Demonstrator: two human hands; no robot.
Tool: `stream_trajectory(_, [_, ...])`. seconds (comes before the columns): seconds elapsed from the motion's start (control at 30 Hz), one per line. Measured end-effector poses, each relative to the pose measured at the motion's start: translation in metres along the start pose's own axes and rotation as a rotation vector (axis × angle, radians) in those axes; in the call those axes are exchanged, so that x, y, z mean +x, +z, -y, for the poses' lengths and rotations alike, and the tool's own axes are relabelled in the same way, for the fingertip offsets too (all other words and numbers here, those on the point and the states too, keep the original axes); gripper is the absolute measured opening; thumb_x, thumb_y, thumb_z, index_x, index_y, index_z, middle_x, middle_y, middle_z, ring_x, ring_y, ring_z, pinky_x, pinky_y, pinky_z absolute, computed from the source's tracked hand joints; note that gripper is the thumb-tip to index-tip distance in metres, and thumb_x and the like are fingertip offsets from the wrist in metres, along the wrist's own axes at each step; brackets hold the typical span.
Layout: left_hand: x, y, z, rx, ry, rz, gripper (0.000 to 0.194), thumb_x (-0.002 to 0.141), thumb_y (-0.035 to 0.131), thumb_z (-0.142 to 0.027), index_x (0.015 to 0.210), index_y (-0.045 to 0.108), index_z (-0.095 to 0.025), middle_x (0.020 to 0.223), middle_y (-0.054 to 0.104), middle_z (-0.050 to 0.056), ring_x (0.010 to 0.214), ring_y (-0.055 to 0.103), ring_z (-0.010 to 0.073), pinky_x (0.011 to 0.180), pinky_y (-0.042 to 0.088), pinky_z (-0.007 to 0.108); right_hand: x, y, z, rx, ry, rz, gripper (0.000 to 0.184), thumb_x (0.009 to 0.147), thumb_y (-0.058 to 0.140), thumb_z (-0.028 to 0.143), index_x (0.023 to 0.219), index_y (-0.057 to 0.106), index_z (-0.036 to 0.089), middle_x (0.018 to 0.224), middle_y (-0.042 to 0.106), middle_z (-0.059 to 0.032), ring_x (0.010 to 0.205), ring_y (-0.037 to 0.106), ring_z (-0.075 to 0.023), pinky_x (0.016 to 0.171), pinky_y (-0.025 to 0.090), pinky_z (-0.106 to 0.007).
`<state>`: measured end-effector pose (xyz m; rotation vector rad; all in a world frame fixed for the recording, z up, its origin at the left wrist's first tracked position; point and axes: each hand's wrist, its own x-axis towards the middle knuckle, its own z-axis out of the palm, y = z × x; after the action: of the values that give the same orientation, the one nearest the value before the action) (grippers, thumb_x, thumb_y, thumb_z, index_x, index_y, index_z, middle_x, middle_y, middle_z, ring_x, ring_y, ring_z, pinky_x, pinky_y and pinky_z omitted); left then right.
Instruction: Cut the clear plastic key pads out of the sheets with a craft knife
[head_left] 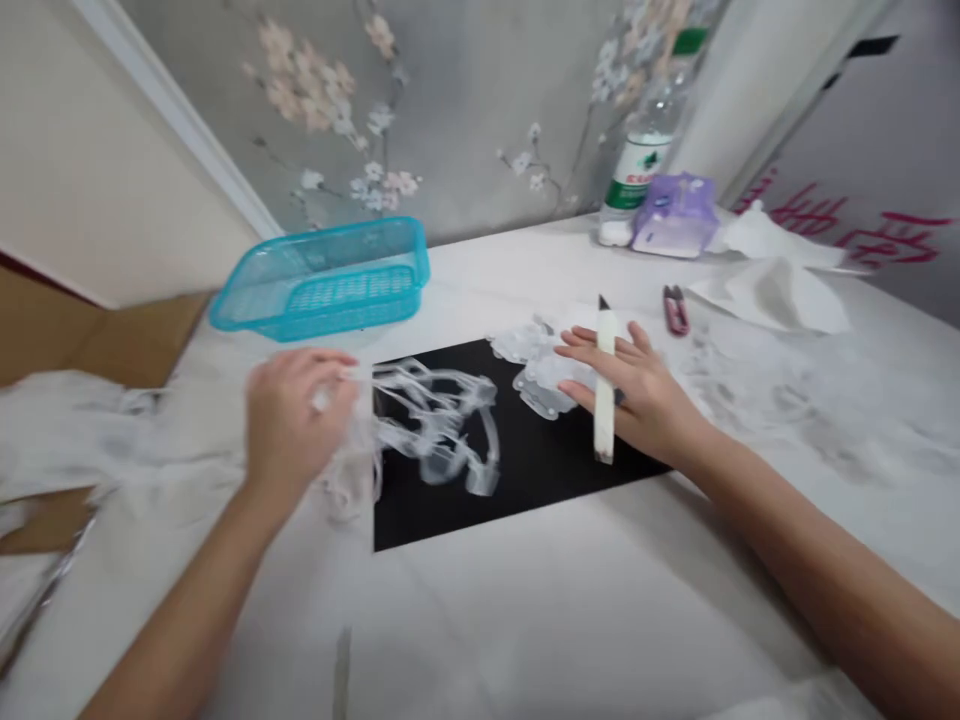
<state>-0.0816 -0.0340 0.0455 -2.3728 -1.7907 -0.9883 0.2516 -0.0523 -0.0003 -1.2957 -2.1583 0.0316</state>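
Note:
My left hand (295, 425), its fingers curled, is at the left end of a black sheet (540, 470) on the white table. It pinches the end of a tangle of sheer white strips (442, 410) that trails across the sheet. My right hand (637, 390) is over the sheet's right part, fingers stretched out. A white pen-like tool (604, 400) with a dark pointed tip is held across that hand, tip pointing away from me. Beside its fingertips lie sheer white cut-out pieces (544, 380), partly hidden by the hand.
A blue plastic basket (345, 325) stands at the back left. Small pink thread snips (676, 312) lie to the right. Behind them are a water bottle (637, 180), a purple tissue pack (677, 215) and crumpled white paper (780, 295). White fabric (112, 440) heaps at the left edge.

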Motion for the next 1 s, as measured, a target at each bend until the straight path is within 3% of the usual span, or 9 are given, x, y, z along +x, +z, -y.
stream_trajectory(0.13, [-0.039, -0.057, 0.061, 0.157, -0.227, -0.105, 0.024, 0.079, 0.048, -0.037, 0.064, 0.060, -0.022, 0.085, 0.066, 0.001, 0.094, 0.059, 0.0290, 0.081, 0.037, 0.040, -0.001, -0.002, 0.004, -0.019, -0.053, -0.035, 0.029, 0.092, 0.048, 0.035, 0.115, 0.058, 0.021, 0.125, 0.060, -0.0146, 0.120, 0.054, -0.0323, 0.106, 0.027, -0.062])
stream_trajectory(0.23, [-0.091, -0.066, 0.067, 0.231, -0.288, -0.045, 0.018, 0.075, 0.055, -0.043, 0.072, 0.058, -0.026, 0.077, 0.064, 0.003, 0.075, 0.059, 0.0289, 0.067, 0.039, 0.039, -0.002, -0.003, 0.006, -0.010, -0.070, -0.032, 0.027, 0.092, 0.048, 0.036, 0.113, 0.058, 0.021, 0.124, 0.061, -0.0142, 0.120, 0.054, -0.0328, 0.106, 0.027, -0.062])
stream_trajectory(0.37, [-0.134, -0.053, 0.032, 0.279, -0.277, 0.035, 0.016, 0.079, 0.057, -0.040, 0.081, 0.053, -0.026, 0.083, 0.062, 0.005, 0.082, 0.057, 0.0306, 0.072, 0.041, 0.040, -0.004, -0.002, 0.010, 0.009, -0.119, -0.047, 0.025, 0.092, 0.048, 0.034, 0.110, 0.058, 0.020, 0.121, 0.062, -0.0151, 0.116, 0.057, -0.0329, 0.103, 0.032, -0.062])
stream_trajectory(0.5, [-0.133, -0.046, -0.030, 0.215, -0.173, 0.199, 0.008, 0.083, 0.054, -0.027, 0.077, 0.050, -0.023, 0.076, 0.059, -0.001, 0.068, 0.059, 0.0193, 0.062, 0.045, 0.030, -0.006, -0.003, 0.034, 0.146, -0.237, -0.021, 0.035, 0.086, 0.060, 0.034, 0.117, 0.055, 0.020, 0.121, 0.062, -0.0152, 0.118, 0.055, -0.0313, 0.100, 0.041, -0.056])
stream_trajectory(0.6, [-0.121, -0.043, -0.079, 0.209, 0.157, 0.226, 0.008, 0.083, 0.048, -0.012, 0.083, 0.053, -0.019, 0.089, 0.064, 0.004, 0.084, 0.062, 0.0202, 0.074, 0.048, 0.030, -0.013, -0.004, 0.069, 0.241, -0.383, 0.173, 0.066, 0.077, 0.067, 0.048, 0.131, 0.045, 0.016, 0.131, 0.054, -0.0183, 0.125, 0.048, -0.0325, 0.099, 0.044, -0.053])
stream_trajectory(0.7, [-0.113, -0.041, -0.110, 0.177, 0.280, 0.189, 0.010, 0.084, 0.048, -0.010, 0.079, 0.052, -0.017, 0.080, 0.064, 0.003, 0.075, 0.062, 0.0175, 0.066, 0.047, 0.028, -0.026, 0.002, 0.101, 0.313, -0.435, 0.371, 0.073, 0.078, 0.065, 0.049, 0.137, 0.039, 0.013, 0.139, 0.046, -0.0181, 0.128, 0.044, -0.0328, 0.102, 0.041, -0.055])
stream_trajectory(0.87, [-0.127, -0.040, -0.119, 0.144, 0.474, 0.236, 0.006, 0.085, 0.052, -0.015, 0.079, 0.053, -0.017, 0.074, 0.064, 0.000, 0.068, 0.060, 0.0157, 0.063, 0.049, 0.028, -0.041, 0.018, 0.125, 0.625, -0.328, 0.532, 0.038, 0.088, 0.050, 0.026, 0.125, 0.052, 0.016, 0.120, 0.062, -0.0132, 0.106, 0.060, -0.0255, 0.089, 0.051, -0.040])
stream_trajectory(0.93, [-0.136, -0.043, -0.113, 0.123, 0.484, 0.195, 0.005, 0.084, 0.054, -0.022, 0.084, 0.056, -0.018, 0.079, 0.067, 0.001, 0.070, 0.062, 0.0160, 0.061, 0.049, 0.028, -0.042, 0.018, 0.125, 0.798, -0.260, 0.563, 0.034, 0.088, 0.047, 0.021, 0.121, 0.054, 0.021, 0.107, 0.067, -0.0088, 0.094, 0.063, -0.0206, 0.081, 0.053, -0.032])
stream_trajectory(1.0, [-0.144, -0.048, -0.102, 0.093, 0.438, 0.101, 0.012, 0.084, 0.056, -0.027, 0.091, 0.058, -0.018, 0.086, 0.071, 0.001, 0.077, 0.065, 0.0170, 0.069, 0.051, 0.029, -0.044, 0.012, 0.119, 0.881, -0.217, 0.504, 0.034, 0.087, 0.049, 0.023, 0.120, 0.053, 0.026, 0.110, 0.066, -0.0062, 0.095, 0.064, -0.0197, 0.079, 0.053, -0.028])
